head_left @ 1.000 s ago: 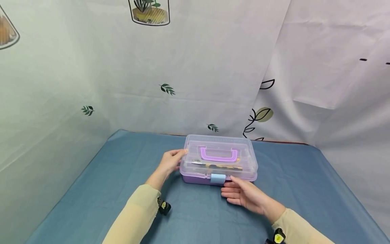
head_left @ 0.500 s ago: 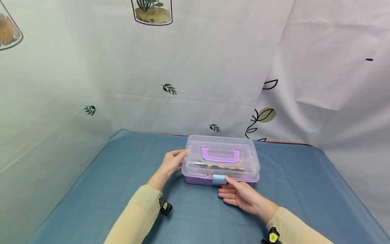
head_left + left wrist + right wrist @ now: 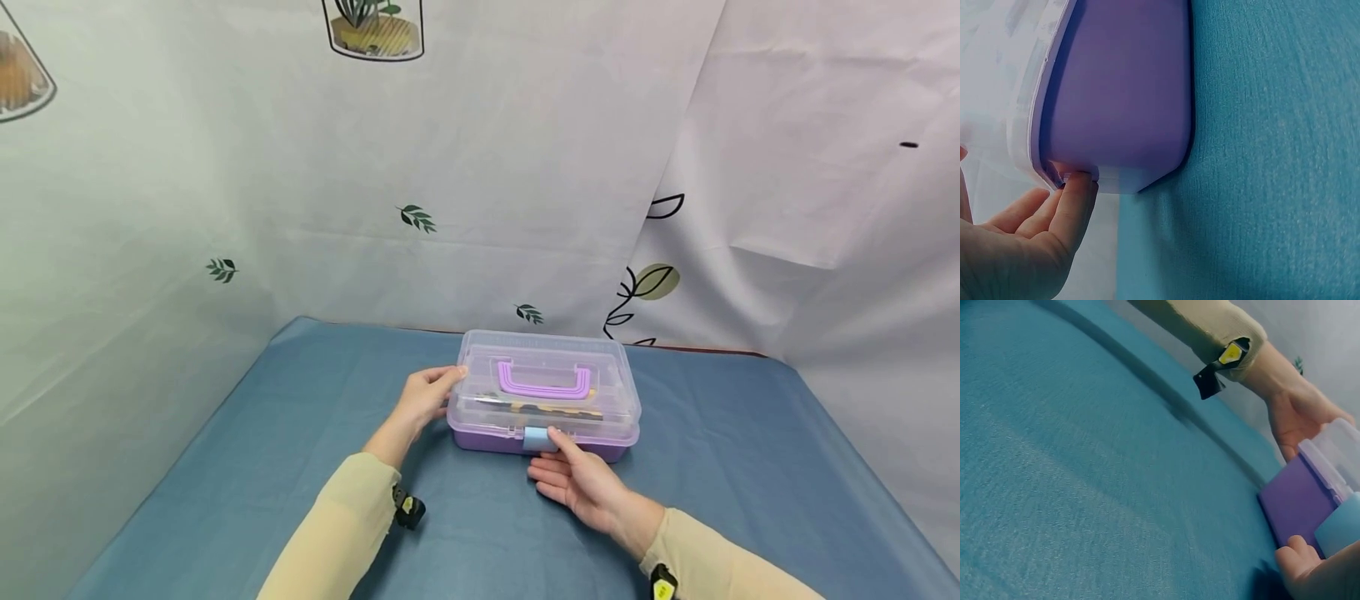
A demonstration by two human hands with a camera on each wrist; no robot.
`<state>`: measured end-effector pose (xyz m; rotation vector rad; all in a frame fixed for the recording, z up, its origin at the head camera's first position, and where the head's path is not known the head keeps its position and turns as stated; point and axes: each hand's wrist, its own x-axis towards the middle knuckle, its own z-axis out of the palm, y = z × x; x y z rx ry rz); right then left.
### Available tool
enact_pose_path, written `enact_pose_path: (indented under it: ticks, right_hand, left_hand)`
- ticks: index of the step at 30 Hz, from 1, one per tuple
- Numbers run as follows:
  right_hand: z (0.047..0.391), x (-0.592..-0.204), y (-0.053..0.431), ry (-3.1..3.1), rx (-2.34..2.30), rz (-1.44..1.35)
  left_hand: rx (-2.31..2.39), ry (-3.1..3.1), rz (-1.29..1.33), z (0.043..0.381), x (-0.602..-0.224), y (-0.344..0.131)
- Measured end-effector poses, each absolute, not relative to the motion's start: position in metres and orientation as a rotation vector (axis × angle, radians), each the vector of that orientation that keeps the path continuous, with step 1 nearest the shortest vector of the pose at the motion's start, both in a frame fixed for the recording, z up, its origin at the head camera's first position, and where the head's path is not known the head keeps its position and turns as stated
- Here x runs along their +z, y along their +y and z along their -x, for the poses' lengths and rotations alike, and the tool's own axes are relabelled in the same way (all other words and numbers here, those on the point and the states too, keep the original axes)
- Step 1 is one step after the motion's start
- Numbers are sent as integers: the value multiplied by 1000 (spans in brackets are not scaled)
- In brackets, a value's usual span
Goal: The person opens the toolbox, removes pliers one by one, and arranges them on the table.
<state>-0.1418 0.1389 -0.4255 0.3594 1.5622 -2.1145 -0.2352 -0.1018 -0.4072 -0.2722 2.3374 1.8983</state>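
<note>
A plastic storage box [image 3: 480,441] with a purple base rests on the table. Its clear lid [image 3: 609,375] is down and carries a purple handle [image 3: 543,391]. Through the lid show long dark-and-yellow items. My left hand [image 3: 420,402] grips the box's left side, thumb on the lid's edge; the left wrist view has its fingers [image 3: 1072,209] at the lid's rim against the purple wall [image 3: 1122,81]. The thumb of my right hand [image 3: 588,487] presses on the light blue latch [image 3: 535,439] at the front, its fingers extended below. In the right wrist view the latch [image 3: 1342,526] partly hides behind that hand.
A blue cloth [image 3: 360,350] covers the table. White fabric walls [image 3: 315,150] with printed leaves and jars stand behind and at both sides. Each wrist bears a small black camera mount [image 3: 408,508] over a cream sleeve [image 3: 330,533].
My right hand has shifted left along the box's front, its thumb moving from beside the latch onto it. The left hand keeps its hold, and the lid stays down.
</note>
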Motion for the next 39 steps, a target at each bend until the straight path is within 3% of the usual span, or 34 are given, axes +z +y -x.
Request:
enact_pose_path:
  ticks: [12,39]
  right_hand:
    - [141,-425,136,1674,-2075,-446]
    - [138,-402,143,1737,-2048,-307]
  left_hand:
    - [1904,2316,270,234,-410,-104]
    - [1916,2321,257,235,-410,-104]
